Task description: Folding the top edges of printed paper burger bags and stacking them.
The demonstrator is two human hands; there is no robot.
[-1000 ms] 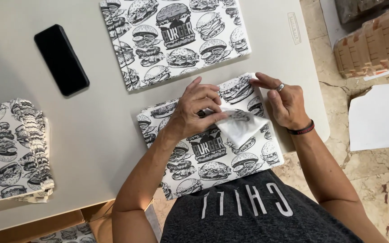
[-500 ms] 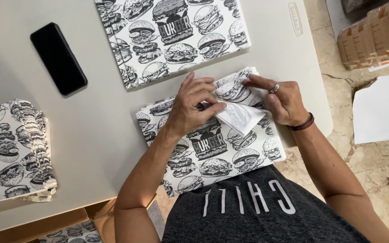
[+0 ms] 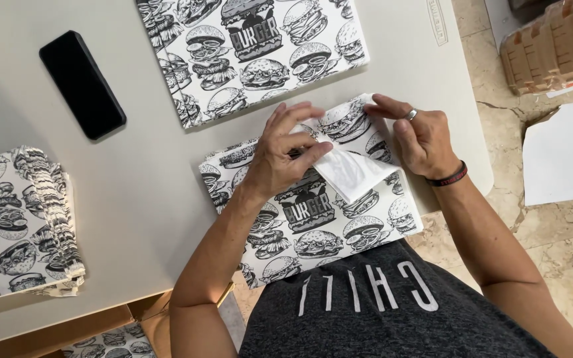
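A black-and-white paper sheet printed with burgers (image 3: 313, 219) lies on the pale table (image 3: 154, 179) in front of me. Its far right corner is folded over, showing the white underside (image 3: 353, 174). My left hand (image 3: 286, 149) presses down on the fold with fingers spread along the crease. My right hand (image 3: 419, 136), wearing a ring and a dark wristband, pinches the folded printed corner at the far edge.
A second printed sheet (image 3: 253, 46) lies at the far side. A black phone (image 3: 82, 83) rests at the left. A stack of folded printed papers (image 3: 14, 225) sits at the left edge. Brown cartons (image 3: 552, 46) and a white sheet (image 3: 565, 159) lie on the floor.
The corner of the sheet has been folded further over, and both hands have shifted along the fold to press it flat.
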